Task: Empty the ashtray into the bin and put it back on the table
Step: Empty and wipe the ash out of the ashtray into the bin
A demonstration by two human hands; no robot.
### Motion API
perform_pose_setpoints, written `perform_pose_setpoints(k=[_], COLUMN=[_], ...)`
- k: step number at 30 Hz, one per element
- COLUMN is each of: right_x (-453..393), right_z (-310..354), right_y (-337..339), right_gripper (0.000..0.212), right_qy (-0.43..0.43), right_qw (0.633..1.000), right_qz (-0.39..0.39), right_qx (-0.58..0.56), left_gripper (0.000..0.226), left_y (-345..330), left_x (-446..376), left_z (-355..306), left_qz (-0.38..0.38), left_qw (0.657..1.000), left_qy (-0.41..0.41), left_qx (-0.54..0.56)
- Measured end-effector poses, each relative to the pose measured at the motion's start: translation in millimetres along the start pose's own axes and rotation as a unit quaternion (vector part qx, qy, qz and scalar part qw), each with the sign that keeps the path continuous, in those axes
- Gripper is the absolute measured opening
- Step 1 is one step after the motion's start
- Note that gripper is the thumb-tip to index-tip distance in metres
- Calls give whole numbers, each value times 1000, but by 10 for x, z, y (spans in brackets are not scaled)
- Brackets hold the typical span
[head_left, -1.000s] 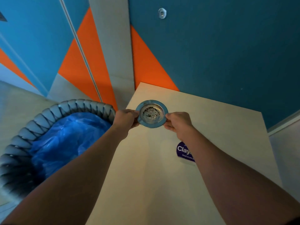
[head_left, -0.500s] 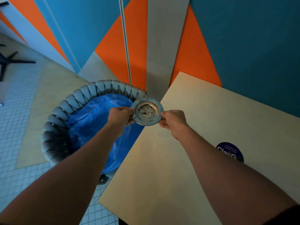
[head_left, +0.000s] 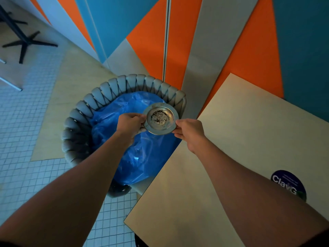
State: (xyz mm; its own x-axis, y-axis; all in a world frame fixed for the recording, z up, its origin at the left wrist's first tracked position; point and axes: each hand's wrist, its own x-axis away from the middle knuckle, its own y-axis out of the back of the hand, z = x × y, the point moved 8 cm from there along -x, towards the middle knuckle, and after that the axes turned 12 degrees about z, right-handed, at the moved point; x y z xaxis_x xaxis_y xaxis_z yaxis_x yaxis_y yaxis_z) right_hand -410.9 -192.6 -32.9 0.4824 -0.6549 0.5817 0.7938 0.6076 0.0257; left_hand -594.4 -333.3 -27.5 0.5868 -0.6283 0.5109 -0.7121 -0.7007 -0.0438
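A round metal ashtray point(head_left: 160, 119) with grey ash in its bowl is held level above the bin. My left hand point(head_left: 130, 123) grips its left rim and my right hand point(head_left: 190, 133) grips its right rim. Below it stands a grey woven bin point(head_left: 83, 107) lined with a blue plastic bag point(head_left: 142, 157). The beige table point(head_left: 249, 139) lies to the right of the bin, its corner just beside my right hand.
A dark round sticker point(head_left: 288, 184) sits on the table at the right. An orange, blue and grey panelled wall rises behind bin and table. The floor is small white tiles with a beige strip; a black table base point(head_left: 26, 43) stands far left.
Both hands carried the ashtray leftward off the table until it hangs over the bin's blue bag. The view swung left, showing more of the bin and floor.
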Motion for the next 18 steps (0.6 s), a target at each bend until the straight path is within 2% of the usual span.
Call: perform_pose_setpoints(k=[3, 5, 8, 11, 15, 18], right_x=[-90, -126, -121, -156, -213, -253], right_z=[-76, -66, -121, -370, -563, -643], right_y=[-87, -123, -327, -501, -569, -613], right_gripper=[16, 19, 22, 29, 37, 40], right_qy=[11, 64, 166, 188, 222, 226], right_qw=[1000, 986, 914, 846, 776, 738], right_qz=[1, -12, 19, 56, 30, 29], right_qx=[17, 154, 370, 496, 589, 635], left_gripper=[10, 10, 11, 12, 12, 13], left_y=[148, 237, 347, 456, 590, 679], left_x=[-109, -184, -309, -435, -597, -707], left_z=[40, 76, 139, 207, 283, 319], left_qz=[-10, -15, -24, -32, -41, -50], left_qw=[1000, 1000, 1000, 999, 999, 998], left_qy=[1, 6, 13, 21, 28, 29], left_qx=[0, 3, 2, -2, -14, -19])
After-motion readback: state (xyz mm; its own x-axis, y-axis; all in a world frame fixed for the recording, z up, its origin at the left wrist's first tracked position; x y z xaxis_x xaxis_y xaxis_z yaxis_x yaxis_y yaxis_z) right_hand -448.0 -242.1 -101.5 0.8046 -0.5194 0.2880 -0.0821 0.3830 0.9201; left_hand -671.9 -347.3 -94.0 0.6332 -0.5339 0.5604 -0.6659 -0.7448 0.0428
